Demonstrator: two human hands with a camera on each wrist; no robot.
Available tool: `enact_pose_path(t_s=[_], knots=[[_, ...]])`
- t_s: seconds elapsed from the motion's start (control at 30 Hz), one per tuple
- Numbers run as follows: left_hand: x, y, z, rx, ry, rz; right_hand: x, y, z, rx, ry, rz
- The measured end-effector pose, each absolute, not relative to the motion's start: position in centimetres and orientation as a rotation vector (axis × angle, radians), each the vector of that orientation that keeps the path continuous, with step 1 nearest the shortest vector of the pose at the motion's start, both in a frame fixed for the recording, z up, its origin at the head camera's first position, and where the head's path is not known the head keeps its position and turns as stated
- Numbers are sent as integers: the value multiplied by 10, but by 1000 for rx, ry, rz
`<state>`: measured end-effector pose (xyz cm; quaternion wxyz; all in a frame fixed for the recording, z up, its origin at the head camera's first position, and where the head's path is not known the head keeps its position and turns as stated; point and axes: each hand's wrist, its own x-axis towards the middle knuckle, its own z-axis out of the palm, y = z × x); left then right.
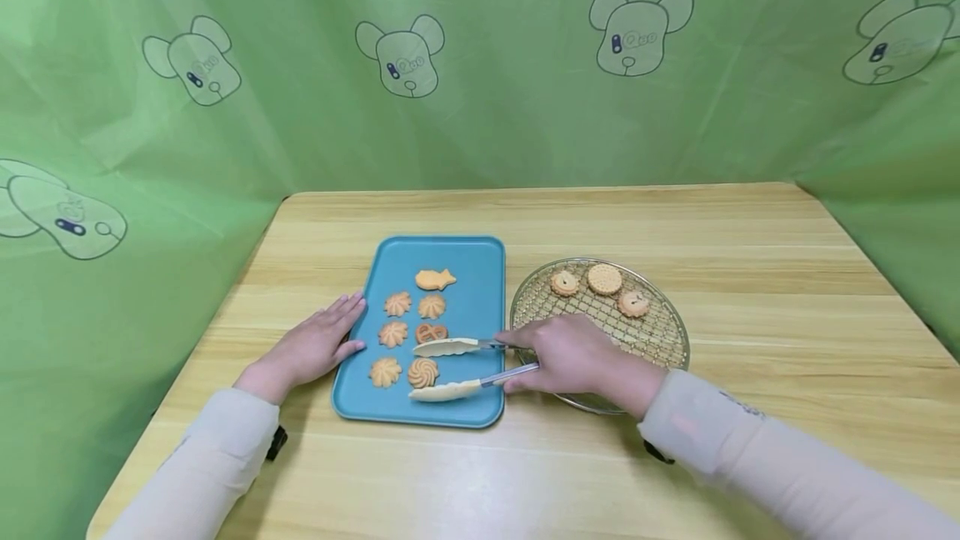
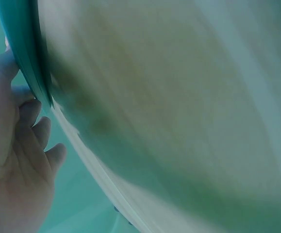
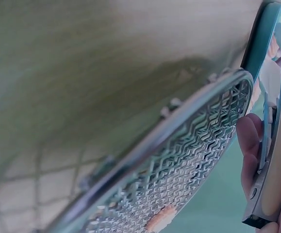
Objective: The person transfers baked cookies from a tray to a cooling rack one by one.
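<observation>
My right hand (image 1: 573,357) grips a pair of metal tongs (image 1: 450,391) with cream-coloured tips. The tips are spread apart, one on each side of a round swirl cookie (image 1: 423,372) on the blue tray (image 1: 468,261). The upper tip partly covers a pretzel-shaped cookie (image 1: 429,330). Above them lie a fish-shaped cookie (image 1: 433,279) and several flower-shaped cookies (image 1: 397,303). At the tray's left edge, my left hand (image 1: 311,346) touches the rim with its fingers extended. In the right wrist view the tongs' metal hinge end (image 3: 259,204) shows within the right hand.
A round wire rack (image 1: 663,348) stands right of the tray, beneath my right forearm and hand. Two scalloped cookies (image 1: 633,303) and a round dotted cookie (image 1: 604,279) lie on its far part. Green curtain (image 1: 510,132) encloses the wooden table (image 1: 787,315) behind and at both sides.
</observation>
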<state>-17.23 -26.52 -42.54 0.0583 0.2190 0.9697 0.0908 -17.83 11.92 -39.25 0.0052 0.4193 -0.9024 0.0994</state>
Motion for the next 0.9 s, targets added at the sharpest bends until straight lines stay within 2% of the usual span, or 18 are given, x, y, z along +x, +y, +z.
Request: enact_pose_path(t_s=[0.9], knots=[[-172,-266,-427,682,2948,268,-176,126,-390,1233,-2812,322]])
